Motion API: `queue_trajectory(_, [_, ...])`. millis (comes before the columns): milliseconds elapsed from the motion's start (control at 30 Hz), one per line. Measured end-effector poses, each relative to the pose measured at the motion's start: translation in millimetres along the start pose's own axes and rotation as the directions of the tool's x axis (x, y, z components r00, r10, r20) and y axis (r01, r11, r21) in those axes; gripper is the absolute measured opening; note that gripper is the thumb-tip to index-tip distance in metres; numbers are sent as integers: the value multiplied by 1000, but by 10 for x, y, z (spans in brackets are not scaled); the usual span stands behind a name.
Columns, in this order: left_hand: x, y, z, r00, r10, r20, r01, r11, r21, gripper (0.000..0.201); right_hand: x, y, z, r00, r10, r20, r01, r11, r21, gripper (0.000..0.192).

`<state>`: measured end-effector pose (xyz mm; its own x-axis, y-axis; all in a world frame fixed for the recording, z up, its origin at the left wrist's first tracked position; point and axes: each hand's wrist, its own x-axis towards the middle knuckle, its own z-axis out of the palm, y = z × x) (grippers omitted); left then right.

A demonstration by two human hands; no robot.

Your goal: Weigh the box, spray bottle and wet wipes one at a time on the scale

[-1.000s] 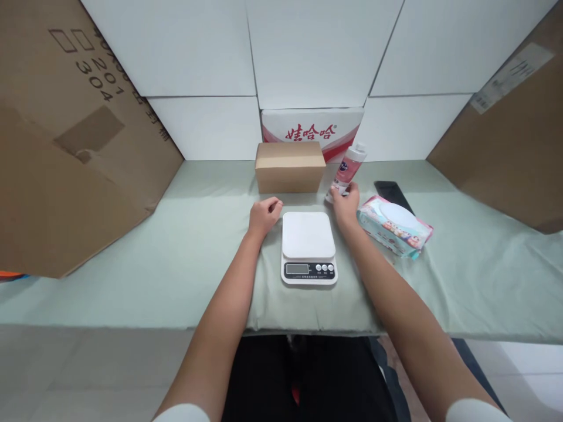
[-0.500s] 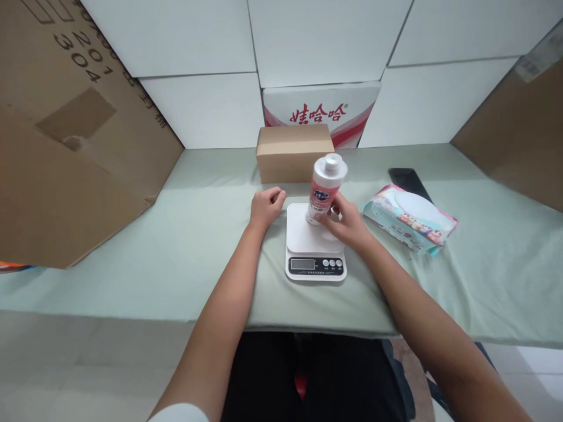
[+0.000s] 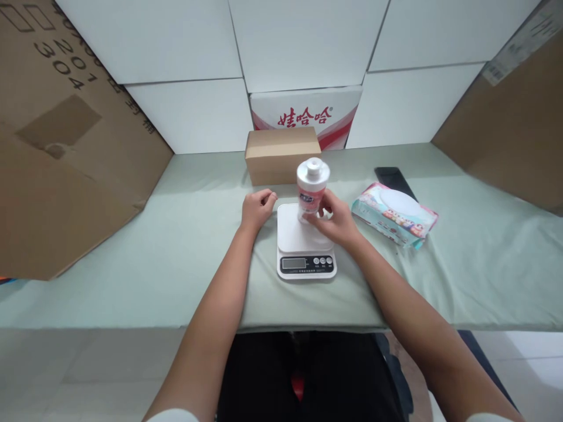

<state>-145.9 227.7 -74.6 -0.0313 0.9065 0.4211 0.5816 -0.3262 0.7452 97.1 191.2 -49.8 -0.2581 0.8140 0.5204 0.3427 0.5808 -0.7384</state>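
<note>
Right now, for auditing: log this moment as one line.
right hand: holding pink-white plastic bottle; bottle: over white square digital scale, contact unclear; left hand: curled beside scale

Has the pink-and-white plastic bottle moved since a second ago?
Yes: the bottle went left and nearer, from beyond the far right corner of the white rectangular plastic scale to over it.

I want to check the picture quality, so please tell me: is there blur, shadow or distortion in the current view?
Head view: soft shade along the back of the green cloth; head view: the bottle has blurred label print; head view: the large left cardboard box looks stretched toward the edge.
</note>
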Motion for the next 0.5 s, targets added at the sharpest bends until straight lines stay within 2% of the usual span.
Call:
queue_trajectory(67, [1,-9,3,1000,-2,-4,2,1000,8,31,43,127,-30,982,58,-181,-66,997,-37,41])
queue_trajectory(133, [-1,-15,7,1000,-4,-4,4,1000,12,32,85,271,-73,927,143,-348,-166,985,-36,42])
queue_trajectory(200, [-3,-16,11,1000,-8,-2,8,1000,3,32,111,404,-110,869,227,-439,-261,965,-16,43])
queue_trajectory(267, [-6,-11,14,1000,-12,0,12,1000,-8,31,121,508,-127,841,266,-471,-319,947,-34,42])
queue_trajectory(400, [-10,8,16,1000,-19,5,19,1000,-10,30,148,642,-104,846,259,-466,-382,904,-193,39])
queue_trajectory(500, [-8,15,18,1000,-23,2,23,1000,-11,30,202,687,-71,835,311,-454,-462,845,-270,49])
